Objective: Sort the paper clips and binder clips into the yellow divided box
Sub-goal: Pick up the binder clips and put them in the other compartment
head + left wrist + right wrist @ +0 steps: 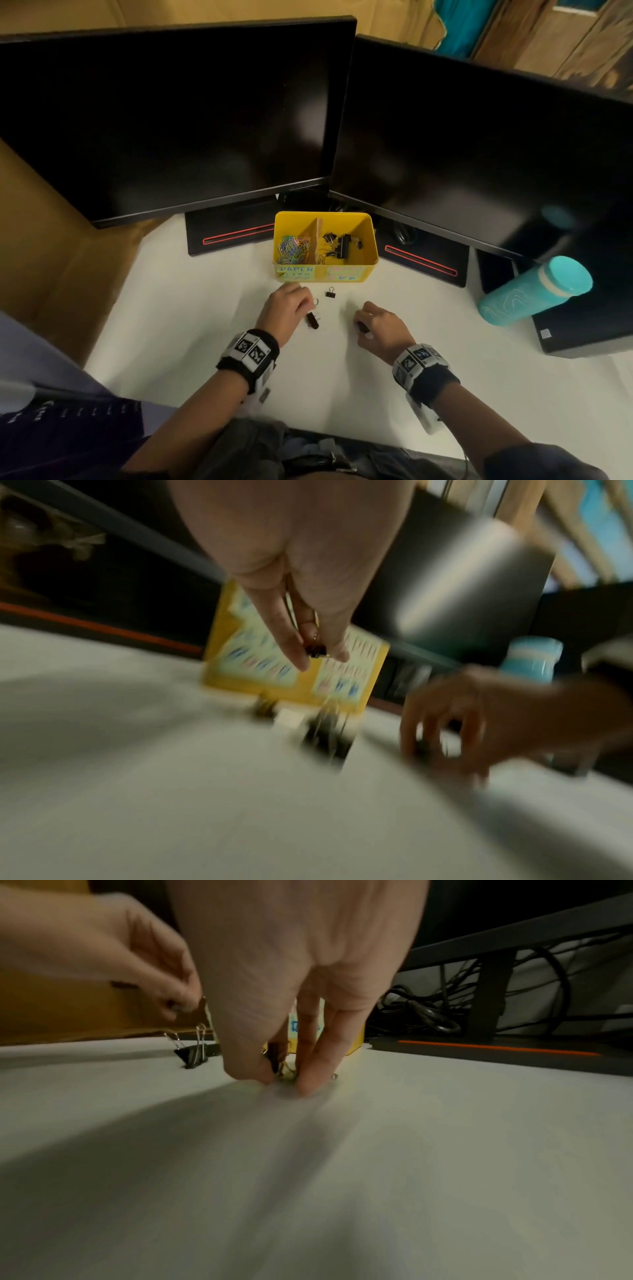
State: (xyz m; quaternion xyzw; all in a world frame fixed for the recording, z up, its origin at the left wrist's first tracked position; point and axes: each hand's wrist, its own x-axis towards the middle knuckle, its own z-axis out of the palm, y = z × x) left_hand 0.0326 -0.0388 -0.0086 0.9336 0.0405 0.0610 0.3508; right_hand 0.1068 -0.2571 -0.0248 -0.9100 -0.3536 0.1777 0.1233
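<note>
Pinching binder clips — left hand point(308, 631) lifted, right hand point(291, 1047) on the desk point(191, 308).

monitors point(178, 113) wall in yellow box point(370, 240); near side open.

The box point(371, 240) at centre frame is yellow, with a pale blue label point(296, 273) and a pale pink one point(344, 273). Its left compartment holds multicoloured paper clips point(291, 247); the right holds black binder clips point(342, 244). The worktop point(191, 308) is white. At right lies a teal bottle point(534, 291) with a wavy line pattern. Both black monitor stands point(233, 233) carry red stripes.
</note>
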